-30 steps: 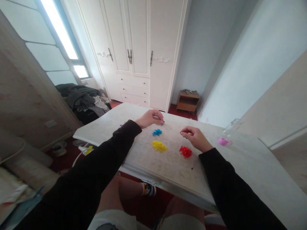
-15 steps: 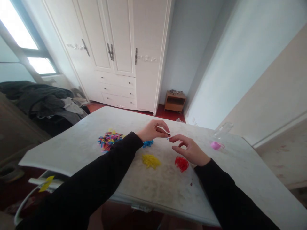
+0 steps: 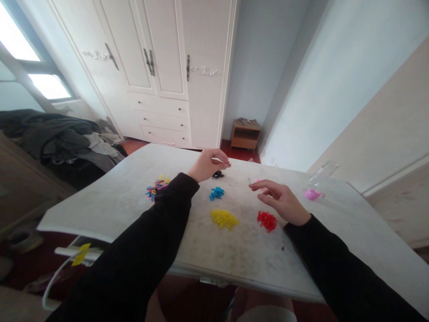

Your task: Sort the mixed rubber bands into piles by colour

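My left hand (image 3: 208, 165) hovers above a small black pile (image 3: 218, 175), thumb and index finger pinched on a tiny dark rubber band. My right hand (image 3: 284, 202) is over the table's right half; a thin pale rubber band (image 3: 249, 181) stands up at its fingertips, with the thumb a little apart. Behind those fingers a pink bit (image 3: 258, 181) partly shows. Nearby lie blue (image 3: 216, 193), yellow (image 3: 224, 219) and red (image 3: 267, 221) piles of rubber bands. A mixed-colour pile (image 3: 154, 190) is partly hidden by my left sleeve.
On the white table (image 3: 248, 264), toward the right, a clear container (image 3: 323, 174) lies near a pink object (image 3: 312, 194). A white wardrobe (image 3: 204, 107) and a small wooden cabinet (image 3: 246, 135) stand beyond. Dark clothes (image 3: 56, 138) are heaped at left.
My hands have moved apart, the left going up and slightly left, the right moving right with the pale band. The view has shifted, and the black and blue piles now show more fully.
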